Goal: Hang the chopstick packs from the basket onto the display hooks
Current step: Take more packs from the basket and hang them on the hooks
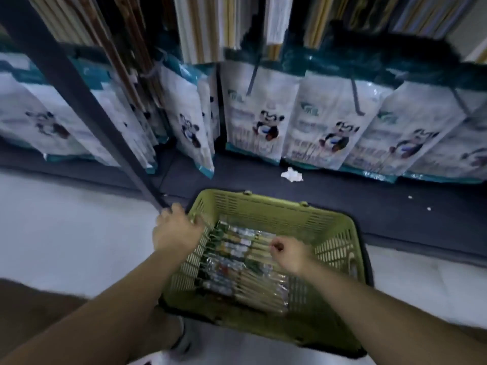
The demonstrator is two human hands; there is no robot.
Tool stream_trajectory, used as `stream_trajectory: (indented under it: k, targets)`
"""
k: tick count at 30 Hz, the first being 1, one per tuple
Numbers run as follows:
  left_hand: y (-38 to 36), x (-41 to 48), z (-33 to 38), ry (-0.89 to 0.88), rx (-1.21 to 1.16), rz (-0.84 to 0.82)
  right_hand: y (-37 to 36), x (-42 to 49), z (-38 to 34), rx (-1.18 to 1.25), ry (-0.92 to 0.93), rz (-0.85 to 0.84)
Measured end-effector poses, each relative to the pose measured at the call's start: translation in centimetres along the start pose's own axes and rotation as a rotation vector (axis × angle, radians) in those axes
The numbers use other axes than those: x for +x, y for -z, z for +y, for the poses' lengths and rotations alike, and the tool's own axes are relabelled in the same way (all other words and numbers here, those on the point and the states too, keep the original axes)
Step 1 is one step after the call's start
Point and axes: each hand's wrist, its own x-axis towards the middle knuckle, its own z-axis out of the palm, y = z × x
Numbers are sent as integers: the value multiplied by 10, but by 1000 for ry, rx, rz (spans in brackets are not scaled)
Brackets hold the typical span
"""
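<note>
Left hand point(178, 231) is gripping the left rim of the green basket point(276, 209), fingers curled over it. The right hand point(290, 255) is hovering with curled fingers at the chopstick packs point(237, 259); whether it is holding one cannot be told. Panda-print bags point(324, 127) are hanging in a row behind, the green basket is sitting on the floor with the chopstick packs lying side by side inside, and a crumpled white scrap point(291, 175) is lying between.
</note>
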Motion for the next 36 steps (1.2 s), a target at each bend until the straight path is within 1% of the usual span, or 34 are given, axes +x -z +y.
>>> stream_trajectory:
  k: [2, 3, 5, 7, 9, 12, 15, 22, 25, 27, 28, 29, 31, 32, 33, 34, 36]
  targets:
    - [-17, 0, -24, 48, -2, -74, -26, 11, 17, -40, -57, -62]
    - [-24, 0, -34, 38, -30, -98, -39, 16, 23, -51, -76, -101]
    - [-33, 0, -49, -20, -99, -95, -62, 23, 31, -97, -88, -172]
    - [-35, 1, -55, -54, -149, -74, -82, 29, 34, -166, -43, -210]
    - [-35, 2, -57, -71, -188, -56, -97, 35, 32, -219, 41, -239]
    - [-36, 4, -60, -76, -219, -47, -112, 44, 29, -320, 104, -232]
    - [-39, 7, -62, -65, -244, -57, -124, 51, 31, -411, 110, -202]
    - [-40, 8, -62, -63, -244, -66, -125, 56, 37, -370, 94, -192]
    - [-33, 10, -61, -48, -279, -153, -112, 53, 33, -255, 65, -182]
    - [-24, 13, -59, -10, -338, -260, -99, 50, 26, -126, 65, -166]
    - [-20, 13, -58, -7, -340, -272, -91, 48, 20, -35, 73, -145]
    - [-17, 11, -57, -45, -288, -206, -84, 45, 12, 72, 84, -111]
    - [-12, 4, -55, -205, -157, 52, -72, 37, -9, 320, 83, -16]
    - [-11, 0, -54, -273, -158, 145, -66, 32, -22, 451, 62, 10]
    - [-10, -4, -51, -293, -215, 138, -60, 29, -35, 566, 44, -3]
    - [-9, -7, -46, -264, -307, 50, -55, 25, -48, 652, 40, -52]
    - [-9, -13, -38, -117, -518, -240, -48, 17, -71, 718, 58, -172]
